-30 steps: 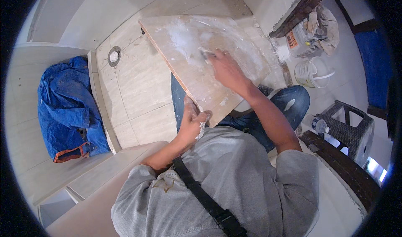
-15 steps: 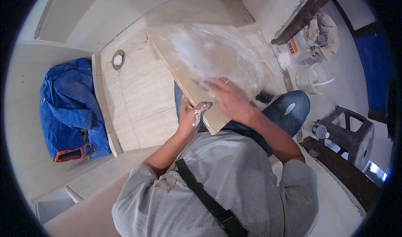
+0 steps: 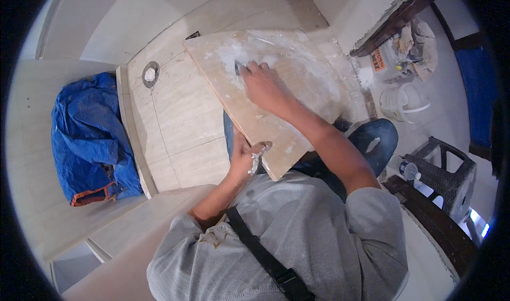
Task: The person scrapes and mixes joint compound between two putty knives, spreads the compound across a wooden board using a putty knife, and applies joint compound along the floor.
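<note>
A large beige tile (image 3: 295, 109) lies tilted across my lap, its far part smeared with white paste or powder. My left hand (image 3: 248, 155) is closed round the tile's near left edge, thumb on top; white paste coats the thumb and the side of the hand. On the tile's upper face, my right hand (image 3: 264, 86) is closed on a small flat scraper (image 3: 237, 67). The scraper's dark edge touches the white smear near the far left part of the tile; my fingers hide most of it.
A blue tarp (image 3: 93, 136) lies heaped at the left behind a low curb (image 3: 133, 131). A round floor drain (image 3: 151, 74) sits beyond it. At the right are a larger bucket (image 3: 390, 62), a small white bucket (image 3: 393, 104), a plastic bottle (image 3: 409, 169) and a dark stool (image 3: 446, 173).
My right hand has moved away from me along the tile, from near its left edge to the white smear. The left hand keeps its grip on the edge.
</note>
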